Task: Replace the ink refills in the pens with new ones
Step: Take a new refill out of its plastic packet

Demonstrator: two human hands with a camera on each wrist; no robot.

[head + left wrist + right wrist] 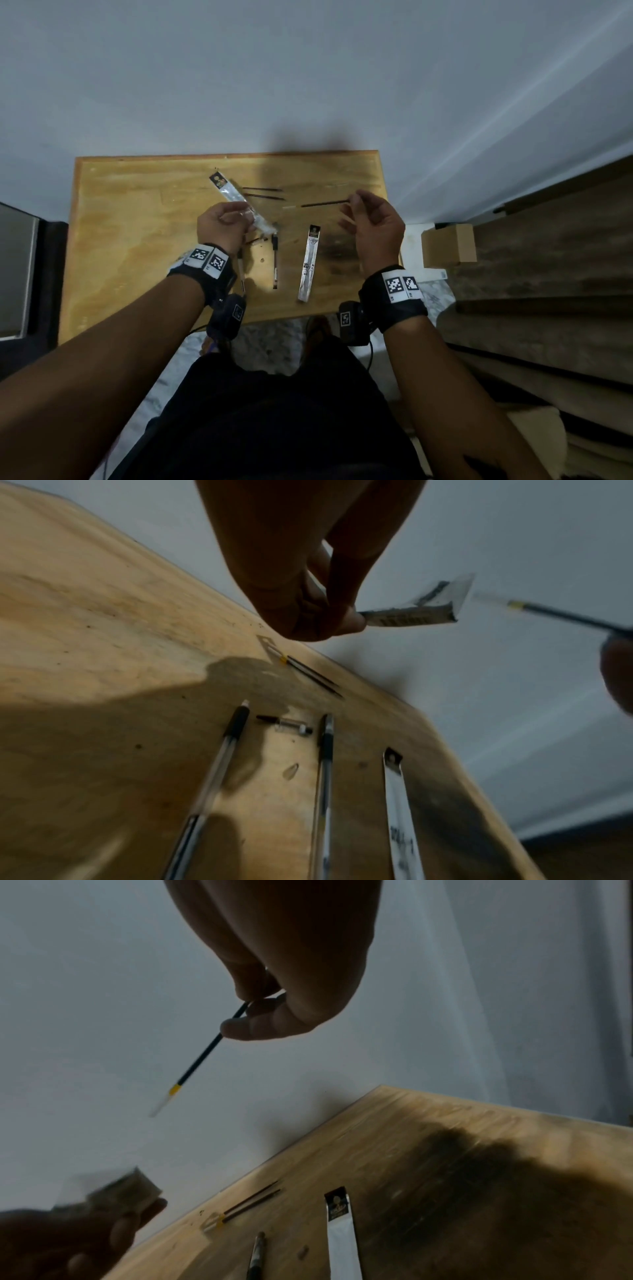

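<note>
Hands are raised above the desk (120,212), apart from each other. The right hand (371,226) pinches one end of a new refill (200,1060) between thumb and fingertips, the other fingers loosely curled; the rod juts out level toward the left hand (219,228), which is curled round a crinkled, torn-open wrapper (411,612).

By my reading the refill has just come out of its packet, so the unwrapping step is closing. Next the spent wrapper wants setting down, a pen barrel (219,767) picking up, and the thin rod threading in straight along the bore.

That refill is a slim, rigid dark tube with a yellow band and a clear pale stretch at its free end. The wrapper is glossy film with a barcode, limp and creased. On the worn, stained wooden desk lie two more dark refills (263,193) side by side near the far edge, a second pen (275,262), a sealed flat silvery refill packet (309,263), and a small clear piece with a dark end (286,725), perhaps a pen tip section; blur hides the detail.
</note>
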